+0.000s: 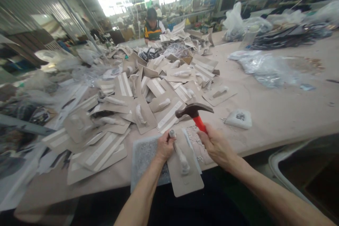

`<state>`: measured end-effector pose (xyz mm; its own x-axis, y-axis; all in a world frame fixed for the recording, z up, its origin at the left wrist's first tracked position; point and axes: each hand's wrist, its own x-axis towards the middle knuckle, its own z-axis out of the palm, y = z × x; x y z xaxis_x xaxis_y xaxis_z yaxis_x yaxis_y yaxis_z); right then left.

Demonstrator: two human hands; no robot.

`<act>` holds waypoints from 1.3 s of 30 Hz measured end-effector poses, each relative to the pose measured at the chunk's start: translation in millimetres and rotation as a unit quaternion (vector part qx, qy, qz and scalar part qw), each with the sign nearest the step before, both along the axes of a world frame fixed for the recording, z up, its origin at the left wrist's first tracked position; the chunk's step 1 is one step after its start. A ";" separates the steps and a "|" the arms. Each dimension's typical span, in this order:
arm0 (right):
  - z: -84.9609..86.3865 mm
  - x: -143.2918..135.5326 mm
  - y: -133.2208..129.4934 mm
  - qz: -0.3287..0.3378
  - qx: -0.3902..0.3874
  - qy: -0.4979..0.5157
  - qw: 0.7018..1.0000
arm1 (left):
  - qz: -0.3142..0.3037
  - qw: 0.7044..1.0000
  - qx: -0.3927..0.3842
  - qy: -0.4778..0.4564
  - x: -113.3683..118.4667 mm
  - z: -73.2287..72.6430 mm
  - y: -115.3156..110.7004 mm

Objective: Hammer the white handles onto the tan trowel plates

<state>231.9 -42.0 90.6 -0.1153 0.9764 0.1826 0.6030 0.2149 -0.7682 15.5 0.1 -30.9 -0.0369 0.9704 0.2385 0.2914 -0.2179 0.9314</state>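
Gripping the head-heavy hammer (pixel 194 112) by its red handle, right hand (pixel 215 144) closed; left hand (pixel 164 145) clasps the stiff trowel (pixel 182 169).

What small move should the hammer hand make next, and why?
Probably bring the hammer down onto the handle end of the trowel. The right hand holds the hammer raised just above it, while the left hand steadies the handle.

Bare table (pixel 278 113) lies open at my right. A heap of trowels (pixel 148 91) blocks centre and left; a small packet (pixel 239 118) sits right of centre.
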 end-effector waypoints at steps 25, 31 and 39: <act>-32.2 33.9 29.3 0.048 -0.118 -0.411 0.903 | -0.022 1.000 -0.008 -0.005 -0.7 -0.5 -1.4; -64.3 16.7 15.1 0.070 0.086 -0.375 0.921 | -0.013 0.999 -0.019 -0.042 -0.2 -2.8 -0.2; -54.4 -54.5 -9.4 0.354 0.208 -0.407 0.816 | 0.079 0.969 -0.072 -0.221 3.0 -2.1 11.8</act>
<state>177.4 -51.4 36.2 -0.8724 0.4847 0.0626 0.4879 0.8713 0.0534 18.5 11.8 -33.0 -0.2552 0.9665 0.0281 -0.1234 -0.0614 0.9905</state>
